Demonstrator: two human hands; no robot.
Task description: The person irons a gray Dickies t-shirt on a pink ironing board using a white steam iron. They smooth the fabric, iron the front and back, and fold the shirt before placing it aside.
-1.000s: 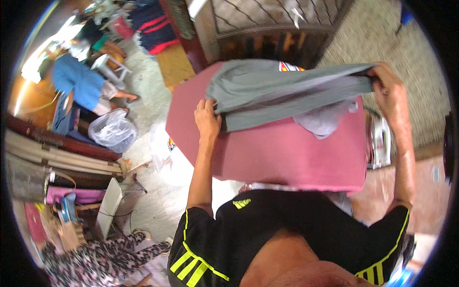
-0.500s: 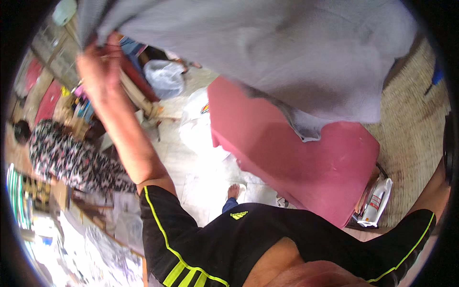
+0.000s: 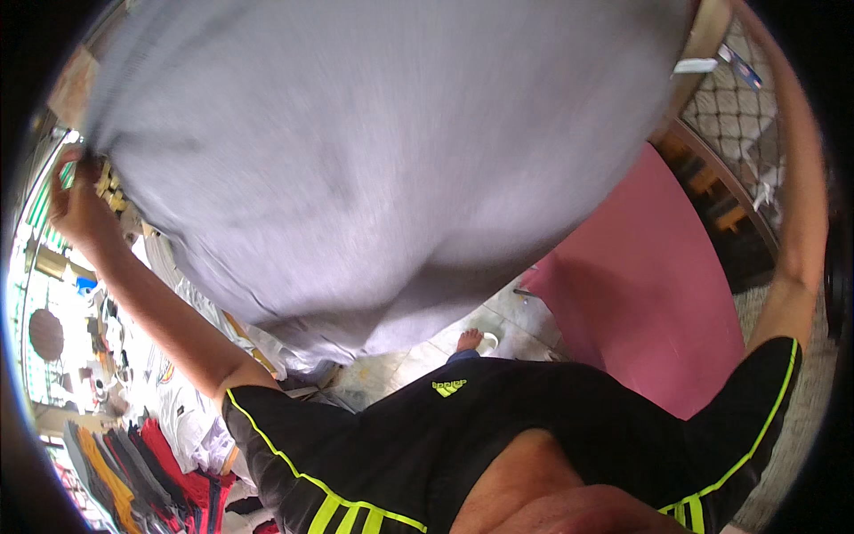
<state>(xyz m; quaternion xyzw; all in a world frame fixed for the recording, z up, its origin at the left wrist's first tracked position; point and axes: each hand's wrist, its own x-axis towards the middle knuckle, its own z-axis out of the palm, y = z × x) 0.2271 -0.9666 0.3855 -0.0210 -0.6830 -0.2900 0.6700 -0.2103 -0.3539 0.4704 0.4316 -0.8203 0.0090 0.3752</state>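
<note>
A large grey cloth hangs spread out in the air in front of me, filling the upper middle of the picture. My left hand is raised at the far left, its fingers closed on the cloth's edge. My right arm reaches up along the right rim, and the hand itself lies beyond the picture's top edge. Below the cloth, to the right, stands a table with a smooth pink cover; the cloth hides part of it.
Several folded garments in grey, orange, black and red lie at the lower left, beside white crumpled fabric. A dark metal lattice and a brown wooden frame stand at the right. My foot rests on the pale tiled floor.
The grey cloth has opened out and moved left over the room. My left hand has swung outward to the left; my right arm has risen. The view has turned left, and the iron has left the picture.
</note>
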